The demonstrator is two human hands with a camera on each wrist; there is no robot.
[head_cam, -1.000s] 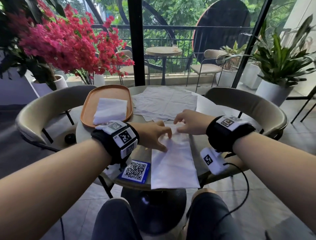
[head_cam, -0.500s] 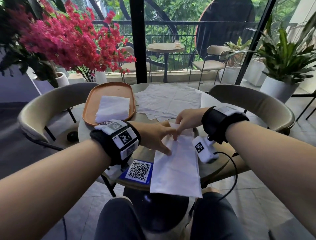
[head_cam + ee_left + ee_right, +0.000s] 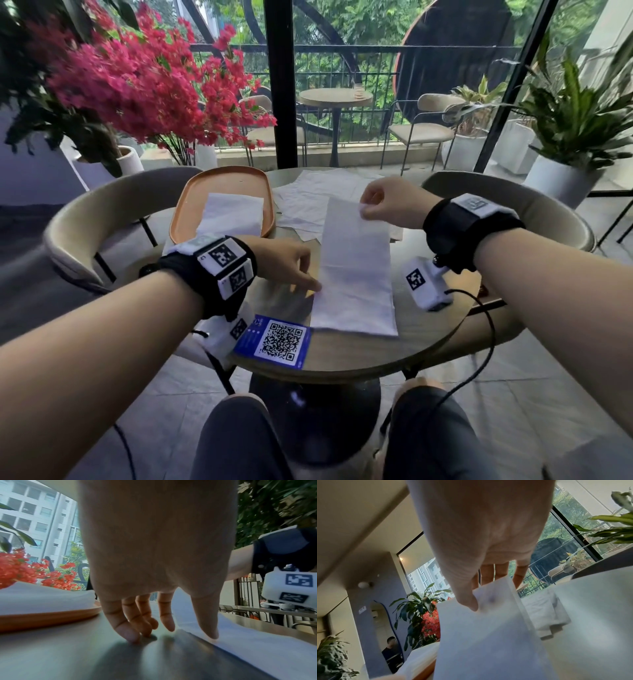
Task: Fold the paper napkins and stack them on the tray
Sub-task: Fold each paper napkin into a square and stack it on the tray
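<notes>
Round counter [image 3: 359, 353] in the middle, curved chairs left and right of it, red flowering plant [image 3: 144, 78] far left, green potted plant [image 3: 568, 137] far right. Orange tray [image 3: 222, 181] on the far-left part of the counter, one folded napkin [image 3: 233, 214] lying in it. Loose pile of unfolded napkins [image 3: 308, 198] on the far side of the counter, just right of the tray. Long half-folded napkin [image 3: 356, 270] runs near to far down the counter centre; its near end lies flat, its far end is lifted off the surface. Blue QR card [image 3: 279, 339] at the near-left edge of the counter, just left of the napkin's near corner.

Right hand [image 3: 390, 205] pinches the napkin's far right corner between thumb and fingers [image 3: 467, 601] and holds it raised above the pile. Left hand [image 3: 284, 263] hangs fingers down at the napkin's left edge; fingers [image 3: 130, 634] are straight, tips on the counter, and the thumb [image 3: 209, 628] is on the napkin edge, not curled round anything. Wrist cameras strapped on both forearms.
</notes>
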